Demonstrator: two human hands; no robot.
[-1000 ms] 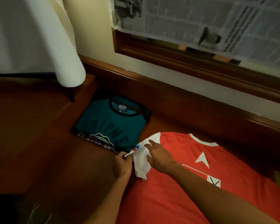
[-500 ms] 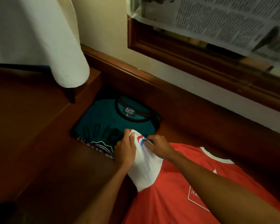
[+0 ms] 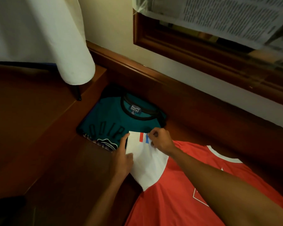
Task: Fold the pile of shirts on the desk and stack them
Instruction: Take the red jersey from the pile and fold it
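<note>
A red shirt (image 3: 178,201) with a white collar trim lies spread on the wooden desk (image 3: 47,152), its white sleeve (image 3: 147,162) drawn out toward the far left; the right hand (image 3: 160,141) pinches the sleeve's far edge, fingers curled on the cloth beside its red and blue stripes; the left hand (image 3: 122,159) lies along the sleeve's left edge, thumb on top of the white cloth and fingers stretched alongside it, whether they grip it cannot be told; just beyond the sleeve a folded teal shirt (image 3: 114,121) with a black neckband sits in the desk's corner, on top of another folded garment (image 3: 96,141) whose patterned edge shows beneath; a white curtain (image 3: 44,38) hangs at the left; newspaper (image 3: 227,17) covers the wood-framed window (image 3: 194,53).
</note>
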